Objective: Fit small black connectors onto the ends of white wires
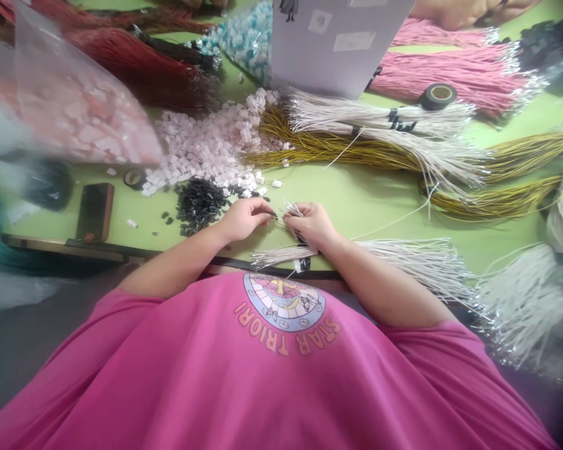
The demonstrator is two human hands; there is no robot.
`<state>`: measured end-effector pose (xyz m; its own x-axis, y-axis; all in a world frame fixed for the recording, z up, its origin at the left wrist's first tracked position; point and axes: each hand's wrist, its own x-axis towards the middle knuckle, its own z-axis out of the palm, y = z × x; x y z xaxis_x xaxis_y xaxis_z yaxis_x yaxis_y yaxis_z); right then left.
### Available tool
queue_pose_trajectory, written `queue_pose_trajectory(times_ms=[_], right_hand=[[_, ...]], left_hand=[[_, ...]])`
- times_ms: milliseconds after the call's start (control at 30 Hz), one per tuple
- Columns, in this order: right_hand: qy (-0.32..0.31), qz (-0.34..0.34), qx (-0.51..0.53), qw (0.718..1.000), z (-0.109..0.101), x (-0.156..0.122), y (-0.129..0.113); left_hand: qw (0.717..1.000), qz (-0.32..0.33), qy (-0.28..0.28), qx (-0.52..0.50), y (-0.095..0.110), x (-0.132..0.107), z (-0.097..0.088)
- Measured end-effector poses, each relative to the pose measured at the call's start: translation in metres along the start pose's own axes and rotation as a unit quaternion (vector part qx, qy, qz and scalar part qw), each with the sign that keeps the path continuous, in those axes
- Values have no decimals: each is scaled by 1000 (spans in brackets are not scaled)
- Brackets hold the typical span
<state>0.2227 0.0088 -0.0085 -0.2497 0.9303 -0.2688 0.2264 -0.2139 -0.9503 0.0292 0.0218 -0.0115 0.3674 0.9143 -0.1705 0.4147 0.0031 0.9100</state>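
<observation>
My left hand [244,217] is pinched shut on a small black connector at its fingertips, just right of a heap of black connectors [199,204]. My right hand [308,224] is closed round a few thin white wires, their bare ends pointing toward the left hand. The two hands nearly meet at the table's near edge. A bundle of white wires [403,255] lies under and to the right of my right wrist.
A pile of pale pink connectors [211,145] lies behind the black heap, with a clear bag [70,112] of more at left. A phone [94,211], tape rolls [437,95], a grey box [338,44], and bundles of white [380,119], yellow [497,200], pink [455,69] and red [141,62] wires crowd the green table.
</observation>
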Motion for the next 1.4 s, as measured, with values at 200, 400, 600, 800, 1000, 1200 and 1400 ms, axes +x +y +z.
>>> queue_pose_trajectory(times_ms=[200,400,600,800,1000,1200,1400], right_hand=[[-11,-6,-22,1000,2,-1,-1],[10,-11,-40,999,1,0,2],[9,8,15,1000,-4,2,6],[-12,38,28,999,-6,3,5],[-28,49,37,998,-5,2,4],[-39,32,25,998,-3,2,3],[-39,25,16,999,-2,2,2]], left_hand=[[996,50,-3,72,-8,0,7],[982,67,-21,176,1,-1,-2],[956,76,-69,276,12,10,-27],[936,90,-20,339,10,24,-28],[901,101,-29,422,-1,40,-22],[864,128,-30,486,-4,42,-17],[891,115,-9,439,11,24,-19]])
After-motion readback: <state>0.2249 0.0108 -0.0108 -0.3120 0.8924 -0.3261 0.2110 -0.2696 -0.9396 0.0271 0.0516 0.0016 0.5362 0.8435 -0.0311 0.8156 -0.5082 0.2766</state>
